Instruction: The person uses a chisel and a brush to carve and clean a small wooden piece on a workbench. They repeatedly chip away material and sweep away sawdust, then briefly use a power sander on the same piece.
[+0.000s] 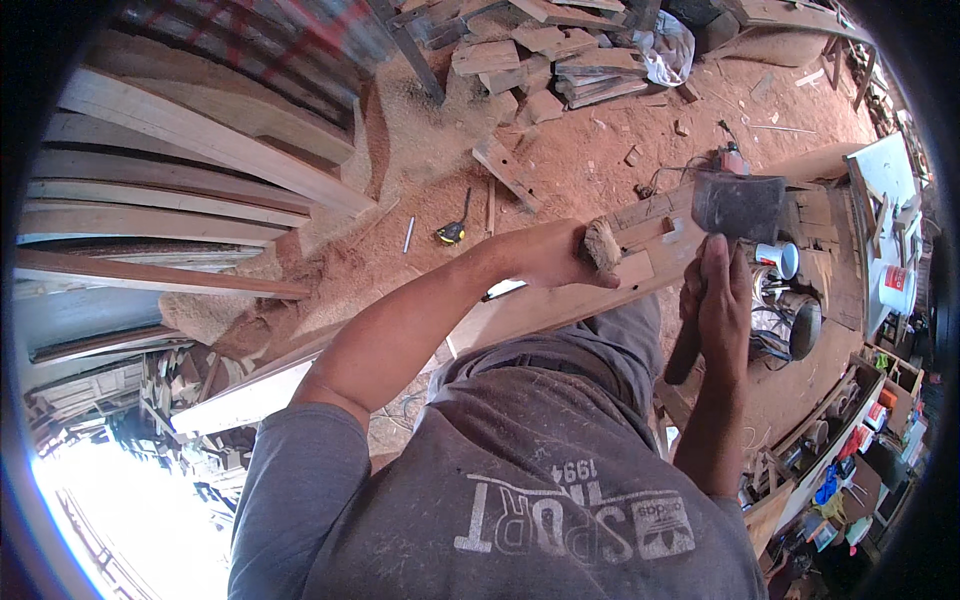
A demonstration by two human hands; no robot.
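Observation:
My left hand (560, 255) is closed round a chisel (602, 247), whose frayed wooden handle end points up toward me; its blade is hidden below the fist. That hand rests at a long wooden beam (530, 310) lying across in front of my lap. In my right hand (718, 300) is a mallet with a dark, blocky head (740, 205), raised over the beam's right part, to the right of the chisel. Its dark handle sticks out below my fingers. Small cut-outs or loose chips show on the beam between the two hands, too small to tell apart.
A yellow and black tape measure (451, 232) lies on the sawdust-strewn ground. Long planks (200, 140) lean at the left, and wood offcuts (600, 75) are piled at the back. Right of my right hand stand a paint tin (778, 260) and a corded red tool (732, 158).

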